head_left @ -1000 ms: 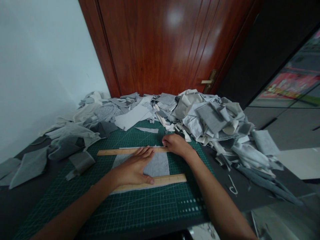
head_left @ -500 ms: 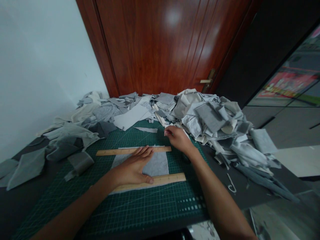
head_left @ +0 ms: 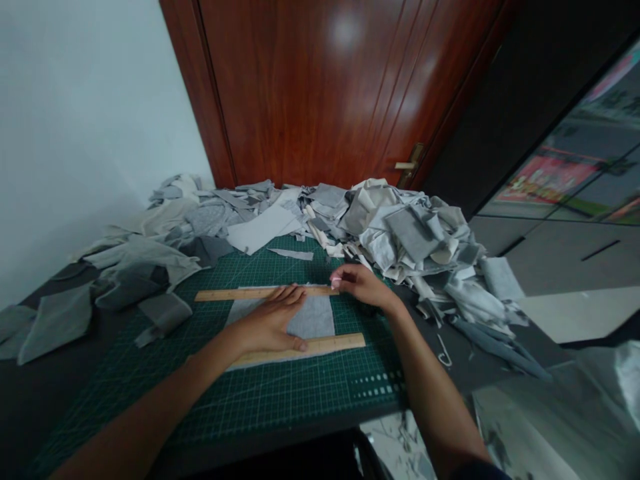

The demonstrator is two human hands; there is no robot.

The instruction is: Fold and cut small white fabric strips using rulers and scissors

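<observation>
My left hand (head_left: 277,327) lies spread over a grey cloth piece (head_left: 315,317). Its fingers press on the far wooden ruler (head_left: 215,295), and its thumb rests on the near wooden ruler (head_left: 337,343). Both rulers lie across the cloth, close to its far and near edges. At the right end of the far ruler, my right hand (head_left: 361,283) is closed in a pinch. Something small and pale shows at its fingertips, too small to name. Under all this is a green cutting mat (head_left: 280,397) with a grid.
Heaps of grey and white cloth scraps (head_left: 407,230) line the back and right of the table. More scraps (head_left: 145,263) lie on the left. A narrow cloth strip (head_left: 293,254) is on the mat. A white hook-shaped item (head_left: 444,351) sits at right. Behind is a wooden door (head_left: 310,93).
My right hand has come nearer, down to the far ruler's right end. My left hand keeps its place on the rulers and cloth. The view has shifted slightly.
</observation>
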